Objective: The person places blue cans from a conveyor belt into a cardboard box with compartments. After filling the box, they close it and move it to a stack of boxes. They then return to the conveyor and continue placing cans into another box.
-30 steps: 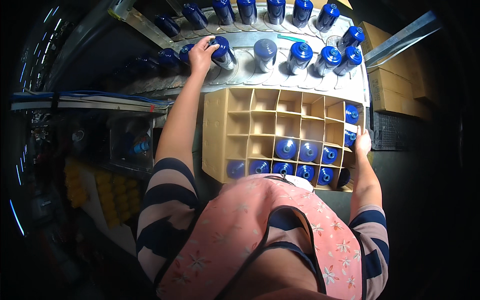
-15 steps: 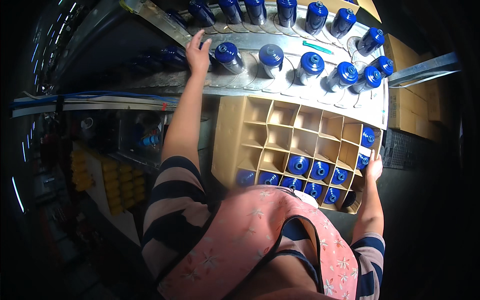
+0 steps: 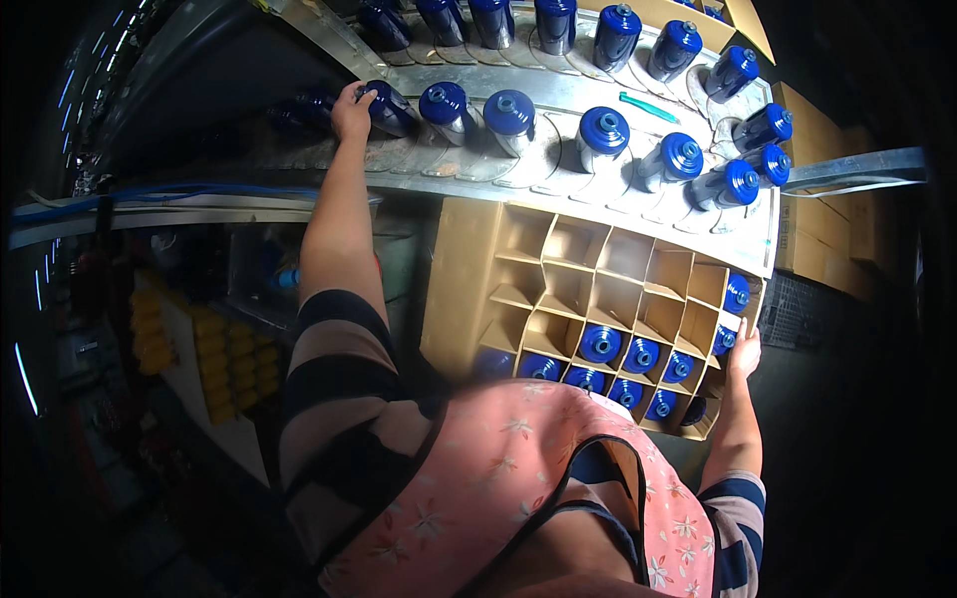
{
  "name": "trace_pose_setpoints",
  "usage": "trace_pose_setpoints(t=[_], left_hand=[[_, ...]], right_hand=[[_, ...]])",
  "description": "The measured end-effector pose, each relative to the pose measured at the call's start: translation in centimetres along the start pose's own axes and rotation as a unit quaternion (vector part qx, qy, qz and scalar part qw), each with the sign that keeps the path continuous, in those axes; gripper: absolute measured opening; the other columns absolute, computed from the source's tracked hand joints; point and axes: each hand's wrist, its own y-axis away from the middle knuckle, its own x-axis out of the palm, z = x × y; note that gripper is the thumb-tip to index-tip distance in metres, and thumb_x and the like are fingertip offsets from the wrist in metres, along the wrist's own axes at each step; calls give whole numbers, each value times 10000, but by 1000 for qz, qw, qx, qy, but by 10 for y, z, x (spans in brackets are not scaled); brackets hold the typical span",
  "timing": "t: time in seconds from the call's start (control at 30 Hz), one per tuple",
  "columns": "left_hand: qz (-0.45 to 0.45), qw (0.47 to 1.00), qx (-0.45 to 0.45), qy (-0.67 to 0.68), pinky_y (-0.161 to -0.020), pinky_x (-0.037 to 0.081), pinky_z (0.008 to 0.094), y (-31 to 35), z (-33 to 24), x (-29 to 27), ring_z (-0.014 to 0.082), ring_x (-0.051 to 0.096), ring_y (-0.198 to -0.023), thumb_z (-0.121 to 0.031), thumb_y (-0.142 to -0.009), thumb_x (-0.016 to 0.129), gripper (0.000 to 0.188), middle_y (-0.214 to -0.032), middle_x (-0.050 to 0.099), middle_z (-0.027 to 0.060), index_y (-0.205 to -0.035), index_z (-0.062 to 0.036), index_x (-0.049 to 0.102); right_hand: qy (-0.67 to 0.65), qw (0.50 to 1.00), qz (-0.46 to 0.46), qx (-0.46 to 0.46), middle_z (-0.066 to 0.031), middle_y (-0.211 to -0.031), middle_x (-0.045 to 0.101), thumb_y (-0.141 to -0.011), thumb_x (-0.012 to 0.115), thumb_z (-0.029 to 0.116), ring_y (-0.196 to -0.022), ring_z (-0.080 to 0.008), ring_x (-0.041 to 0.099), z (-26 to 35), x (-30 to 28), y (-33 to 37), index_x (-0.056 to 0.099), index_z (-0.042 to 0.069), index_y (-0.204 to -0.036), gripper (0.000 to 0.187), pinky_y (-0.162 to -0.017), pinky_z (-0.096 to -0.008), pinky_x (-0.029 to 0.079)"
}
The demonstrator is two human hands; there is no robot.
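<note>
My left hand (image 3: 351,112) reaches to the far left of a metal conveyor, fingers curled against the top of a dark blue bottle-like canister (image 3: 393,112). More blue canisters with domed tops and small necks stand upright beside it, such as a canister (image 3: 511,120) and another canister (image 3: 604,138). My right hand (image 3: 744,356) grips the right edge of a cardboard box (image 3: 461,289) with divider cells. Several cells hold blue canisters, among them a canister (image 3: 601,344); the upper-left cells hold none.
A second row of canisters (image 3: 556,25) stands on the conveyor's far side (image 3: 449,80). A green cutter-like tool (image 3: 648,107) lies between rows. A metal bar (image 3: 852,169) juts in at right, near stacked cartons (image 3: 827,229). Yellow items (image 3: 224,359) stand at lower left.
My left hand has moved left along the conveyor, its spread fingers now curled at a canister. The near-row canisters appear shifted left. My right hand stays on the box edge.
</note>
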Motion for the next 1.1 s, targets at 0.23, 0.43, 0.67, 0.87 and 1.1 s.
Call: trace_pose_setpoints(t=[0.23, 0.43, 0.67, 0.87, 1.1], left_hand=[[152, 988, 6, 5, -899, 485, 336, 25, -36, -9, 263, 632, -1112, -238, -788, 767, 421, -1134, 674, 188, -1167, -89, 660], [100, 994, 31, 8, -991, 446, 334, -22, -20, -40, 286, 569, -1215, -176, -854, 704, 498, -1264, 610, 207, -1298, -5, 556], [28, 989, -4, -143, -891, 500, 383, -42, 40, -27, 324, 648, -1029, -266, -781, 761, 484, -1137, 665, 195, -1222, -113, 632], [51, 998, 13, -44, -755, 497, 340, -29, 30, -15, 245, 674, -843, -234, -795, 753, 362, -947, 705, 140, -1123, -111, 664], [143, 989, 38, -17, -784, 495, 333, 15, -24, -16, 250, 645, -841, -147, -781, 753, 366, -912, 677, 169, -1119, -69, 638]], right_hand=[[-7, 1000, 5, 12, -220, -1059, 678, -917, 493, 597, -987, -411, 639, 6, -4, 0, 615, 80, -1227, 615, -852, -483, 499], [9, 1000, -1, 27, -228, -1077, 671, -912, 476, 616, -998, -412, 635, -6, -14, 34, 595, 81, -1259, 649, -866, -486, 495], [-9, 999, 10, 43, -231, -1070, 671, -910, 481, 619, -997, -419, 632, 5, -18, 30, 604, 90, -1247, 639, -856, -492, 495], [-18, 999, 6, 41, -227, -1061, 674, -914, 489, 606, -996, -421, 630, 7, -7, 25, 611, 113, -1246, 608, -855, -488, 493], [-30, 997, 8, 70, -233, -1036, 673, -917, 529, 538, -982, -420, 630, 14, -17, 37, 625, 103, -1206, 531, -856, -488, 485]])
